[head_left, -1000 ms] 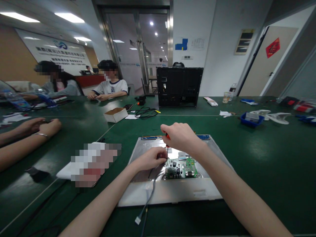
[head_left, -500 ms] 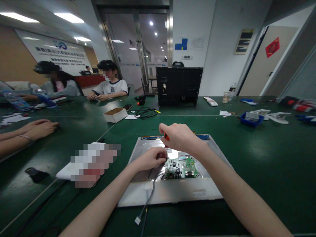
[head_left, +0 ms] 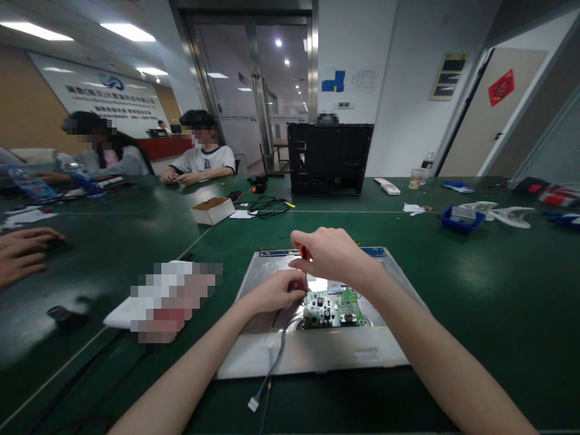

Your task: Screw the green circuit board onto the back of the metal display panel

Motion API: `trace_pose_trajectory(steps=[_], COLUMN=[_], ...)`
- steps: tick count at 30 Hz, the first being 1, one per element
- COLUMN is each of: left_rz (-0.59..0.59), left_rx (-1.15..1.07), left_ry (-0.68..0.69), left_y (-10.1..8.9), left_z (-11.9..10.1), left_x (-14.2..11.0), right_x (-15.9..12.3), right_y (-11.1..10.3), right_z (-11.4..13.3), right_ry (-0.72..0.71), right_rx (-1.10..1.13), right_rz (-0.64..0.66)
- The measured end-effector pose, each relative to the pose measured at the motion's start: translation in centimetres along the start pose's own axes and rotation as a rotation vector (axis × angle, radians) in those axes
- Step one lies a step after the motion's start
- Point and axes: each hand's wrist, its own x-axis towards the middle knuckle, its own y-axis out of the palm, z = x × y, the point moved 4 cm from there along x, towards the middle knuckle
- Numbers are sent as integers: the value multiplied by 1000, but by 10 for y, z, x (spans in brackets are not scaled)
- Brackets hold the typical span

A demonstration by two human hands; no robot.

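Note:
A flat metal display panel (head_left: 312, 350) lies before me with a green circuit board (head_left: 333, 308) on its middle. My right hand (head_left: 333, 257) is wrapped round the red and black handle of a screwdriver (head_left: 305, 252), held upright with its shaft down at the board's upper left corner. Beside the shaft's lower end, my left hand (head_left: 283, 289) is closed, thumb and fingers together; what they pinch is hidden. A grey cable (head_left: 281, 350) runs from beside the board over the panel's near edge and ends in a white connector (head_left: 253, 403).
A black monitor housing (head_left: 330, 158) stands at the back. A white box (head_left: 212, 211), a black cable (head_left: 267, 207) and a blue tray (head_left: 461, 219) lie around the green table (head_left: 453, 284). A co-worker's hands (head_left: 25, 251) rest at the left; two people sit beyond.
The co-worker's hands at the left have drawn back toward the left edge. My right fingers have shifted slightly on the screwdriver handle; my left hand stays in place.

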Motion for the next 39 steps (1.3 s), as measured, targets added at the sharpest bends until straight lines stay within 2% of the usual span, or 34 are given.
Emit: trace_pose_trajectory(steps=[8,20,30,39], left_rz=[15,10,19,5], left_rx=[-22,-21,-17,16], left_ry=[2,-11,13,-28], left_y=[0,1,0,-1], left_z=[0,4,1,-2], left_x=[2,1,1,0], right_x=[2,-4,-1,-1], right_y=[-1,-5,-4,-1], right_z=[3,1,4,2], right_ry=[19,-47,8,10], right_rx=[-32,79,33,7], right_rz=[-2,22,4,-16])
